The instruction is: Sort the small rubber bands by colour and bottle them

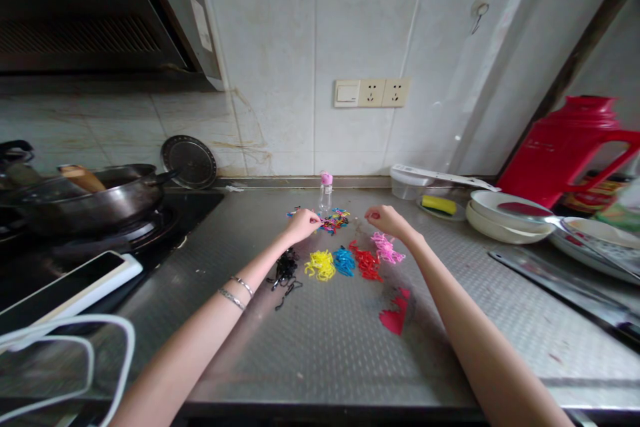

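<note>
On the steel counter (320, 347) lie small heaps of thin elastic bands sorted by colour: black (285, 270), yellow (321, 265), blue (344, 261), red (367, 262) and pink (387, 248). Behind them is a mixed-colour heap (334, 220), beside a small clear bottle with a pink cap (325, 191). My left hand (301, 223), closed in a pinch, touches the mixed heap's left edge. My right hand (385, 219) is closed just right of that heap, above the pink one; what it holds is too small to tell.
A wok (95, 199) sits on the stove at left, a phone (65, 287) and white cable (75, 353) near the front left. Bowls and plates (505, 217), a sponge (439, 204) and a red thermos (565, 147) stand at right. A red spot (395, 317) marks the counter.
</note>
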Motion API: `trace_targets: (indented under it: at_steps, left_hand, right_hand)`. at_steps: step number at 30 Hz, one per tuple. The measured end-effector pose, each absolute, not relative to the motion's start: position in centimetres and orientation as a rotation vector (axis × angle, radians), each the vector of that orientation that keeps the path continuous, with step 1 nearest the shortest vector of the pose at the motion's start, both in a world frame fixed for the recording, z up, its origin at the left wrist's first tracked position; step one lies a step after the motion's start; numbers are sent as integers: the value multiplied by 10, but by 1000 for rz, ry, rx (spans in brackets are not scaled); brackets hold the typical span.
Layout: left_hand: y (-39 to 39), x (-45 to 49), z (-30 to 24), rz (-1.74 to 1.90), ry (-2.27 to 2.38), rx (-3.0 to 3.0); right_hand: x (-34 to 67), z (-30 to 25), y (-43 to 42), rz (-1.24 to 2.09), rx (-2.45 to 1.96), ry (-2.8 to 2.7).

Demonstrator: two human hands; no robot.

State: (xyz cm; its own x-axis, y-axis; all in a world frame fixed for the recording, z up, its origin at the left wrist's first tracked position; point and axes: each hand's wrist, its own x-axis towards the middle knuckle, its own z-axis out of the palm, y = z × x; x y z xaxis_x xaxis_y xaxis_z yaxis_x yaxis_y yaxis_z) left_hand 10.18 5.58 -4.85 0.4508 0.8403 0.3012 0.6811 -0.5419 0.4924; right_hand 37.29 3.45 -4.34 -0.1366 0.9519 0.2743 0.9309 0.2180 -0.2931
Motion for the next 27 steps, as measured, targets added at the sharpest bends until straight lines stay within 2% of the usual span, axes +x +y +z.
trace_targets:
  at_steps: [8,17,27]
  left_hand:
    - [55,97,-36,862,1194,2084]
    - [59,102,-40,880,1223,2114]
    - [26,184,-31,657,762,2322]
  right_hand:
    - [391,-47,33,39,-1883,-1876]
    - [388,-43,27,77,-1909,-1824]
    - [388,-40,23,11,-1994,-1773]
